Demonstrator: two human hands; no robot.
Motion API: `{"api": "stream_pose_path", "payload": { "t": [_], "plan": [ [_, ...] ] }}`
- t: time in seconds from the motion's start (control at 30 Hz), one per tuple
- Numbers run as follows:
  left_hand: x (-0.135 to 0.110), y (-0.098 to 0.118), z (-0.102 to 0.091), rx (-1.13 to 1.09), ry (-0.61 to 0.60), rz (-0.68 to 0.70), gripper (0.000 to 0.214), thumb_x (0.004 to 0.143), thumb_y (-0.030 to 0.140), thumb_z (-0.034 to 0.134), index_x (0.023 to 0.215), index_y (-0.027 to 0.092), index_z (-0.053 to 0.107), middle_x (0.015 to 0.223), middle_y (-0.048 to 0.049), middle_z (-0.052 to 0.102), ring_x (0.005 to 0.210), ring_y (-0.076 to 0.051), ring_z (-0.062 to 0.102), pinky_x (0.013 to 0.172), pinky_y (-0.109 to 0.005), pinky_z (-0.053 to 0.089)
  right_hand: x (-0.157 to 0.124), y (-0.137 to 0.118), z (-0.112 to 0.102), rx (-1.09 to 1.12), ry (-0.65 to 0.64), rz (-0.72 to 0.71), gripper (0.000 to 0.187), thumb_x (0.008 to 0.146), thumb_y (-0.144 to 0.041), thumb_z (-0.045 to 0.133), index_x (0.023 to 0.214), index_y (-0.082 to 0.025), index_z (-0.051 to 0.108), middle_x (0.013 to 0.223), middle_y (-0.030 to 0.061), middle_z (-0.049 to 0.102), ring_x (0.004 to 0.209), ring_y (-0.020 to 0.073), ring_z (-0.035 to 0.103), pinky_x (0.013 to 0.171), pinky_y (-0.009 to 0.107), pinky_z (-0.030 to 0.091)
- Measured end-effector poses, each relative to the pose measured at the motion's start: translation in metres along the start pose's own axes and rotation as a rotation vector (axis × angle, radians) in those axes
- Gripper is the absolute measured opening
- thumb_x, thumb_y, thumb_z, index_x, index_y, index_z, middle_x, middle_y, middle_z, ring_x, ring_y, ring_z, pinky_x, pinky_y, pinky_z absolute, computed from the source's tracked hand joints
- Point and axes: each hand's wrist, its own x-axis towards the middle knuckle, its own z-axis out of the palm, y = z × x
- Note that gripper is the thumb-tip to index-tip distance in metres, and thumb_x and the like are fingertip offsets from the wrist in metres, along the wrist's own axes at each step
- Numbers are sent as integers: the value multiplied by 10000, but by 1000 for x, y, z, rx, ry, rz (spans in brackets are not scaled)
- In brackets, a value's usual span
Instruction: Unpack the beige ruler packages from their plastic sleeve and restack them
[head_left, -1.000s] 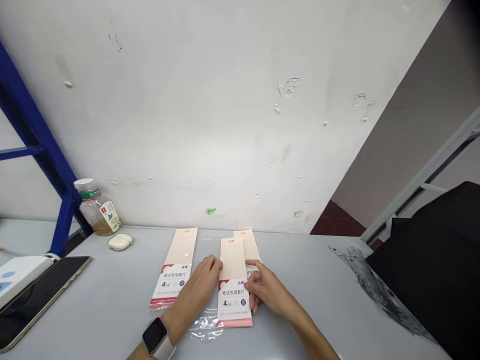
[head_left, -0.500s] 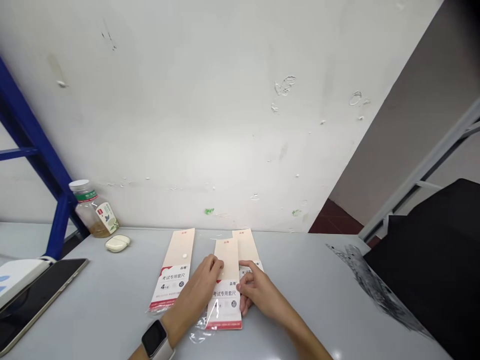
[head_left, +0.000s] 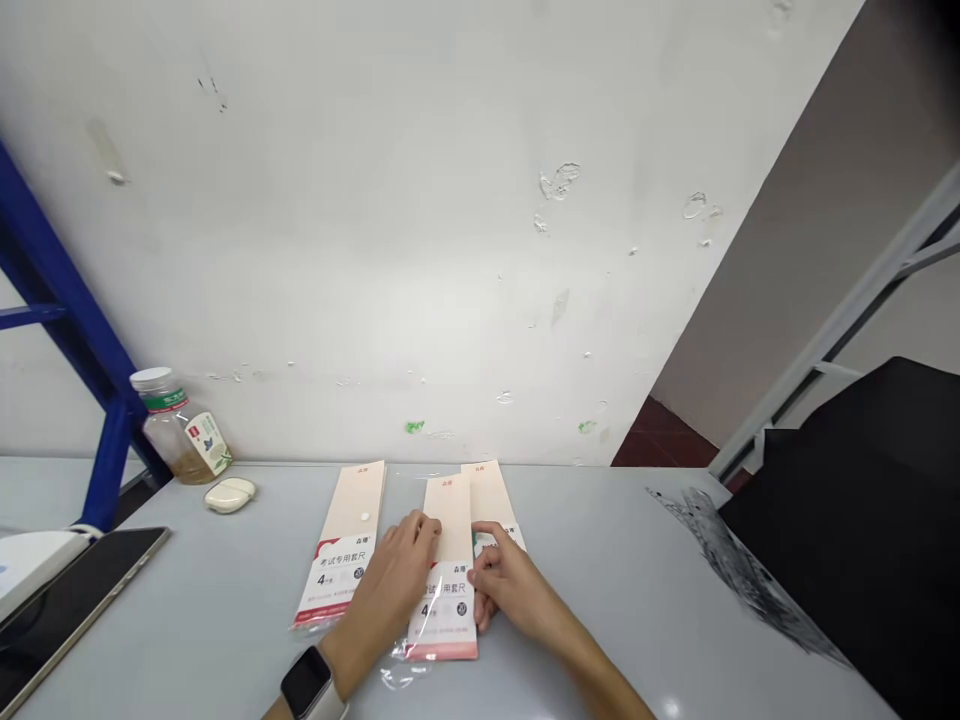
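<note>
The middle ruler-set packet [head_left: 448, 510] lies flat on the grey table [head_left: 225, 600], nearly upright in your view and leaning slightly, with its printed end toward you. A scuffed white wall [head_left: 375, 220] rises behind the table, with a blue metal frame [head_left: 97, 410] at the far left and a pale metal rail [head_left: 847, 320] and a large black object [head_left: 855, 470] at the right. On the table's left side sits a dark tablet [head_left: 75, 590] with a white item [head_left: 34, 570] lying over it. Your left hand [head_left: 382, 590] and right hand [head_left: 517, 590] are both closed around the middle packet, gripping it from opposite long edges. Your left fingertips [head_left: 427, 530] curl over one edge, and your right fingers [head_left: 480, 585] press against the other. The left packet [head_left: 341, 545] lies just beside your left hand, while the right packet [head_left: 491, 500] sits partly behind the middle one. Loose clear plastic film [head_left: 397, 677] lies at the middle packet's near end. Farther left stand a labelled jar [head_left: 180, 435] and a white earbud case [head_left: 229, 495]. A smartwatch [head_left: 306, 683] sits on your left wrist.
</note>
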Motion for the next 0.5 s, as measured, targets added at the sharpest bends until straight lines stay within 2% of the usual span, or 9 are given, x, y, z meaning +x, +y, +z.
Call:
{"api": "stream_pose_path", "payload": {
  "t": [0.07, 0.17, 0.27, 0.37, 0.43, 0.5],
  "plan": [
    [2, -2, -4, -95, 85, -26, 196, 965, 268, 341, 917, 230, 527, 956, -47, 553, 856, -235, 530, 793, -401, 431, -1, -4, -7, 6, 31, -27, 572, 750, -337, 666, 1234, -260, 371, 730, -98, 523, 456, 95, 566, 470, 270, 496],
    [5, -8, -11, -323, 163, -173, 149, 923, 358, 423, 875, 236, 496, 980, -47, 550, 937, -246, 539, 845, -416, 438, -5, -14, -17, 59, 43, -73, 640, 741, -356, 700, 1275, -275, 356, 739, -92, 521, 485, 93, 547, 487, 272, 484],
    [7, -13, -14, -509, 100, -302, 166, 875, 392, 463, 929, 237, 485, 850, -20, 578, 777, -216, 585, 714, -367, 476, -9, -21, -22, 92, 20, -83, 659, 736, -394, 722, 1286, -286, 375, 761, -78, 529, 504, 95, 551, 514, 284, 485],
    [9, -12, -15, -763, -1, -371, 232, 826, 430, 513, 937, 234, 459, 680, 38, 554, 588, -169, 561, 587, -299, 444, -9, -22, -22, 99, 18, -97, 677, 733, -415, 727, 1296, -278, 377, 760, -76, 531, 515, 100, 563, 529, 290, 492],
    [10, -8, -15, -932, -23, -398, 284, 777, 457, 568, 907, 235, 448, 704, 47, 552, 563, -143, 546, 571, -276, 426, -8, -20, -19, 105, 21, -99, 687, 728, -419, 730, 1295, -272, 372, 753, -79, 534, 512, 103, 571, 529, 290, 498],
    [11, -4, -16, -994, -15, -408, 322, 745, 482, 601, 883, 234, 449, 726, 54, 531, 545, -120, 511, 544, -255, 398, -6, -18, -16, 116, 29, -98, 703, 714, -425, 739, 1293, -274, 370, 745, -81, 539, 506, 109, 582, 523, 293, 503]
  ]
}}
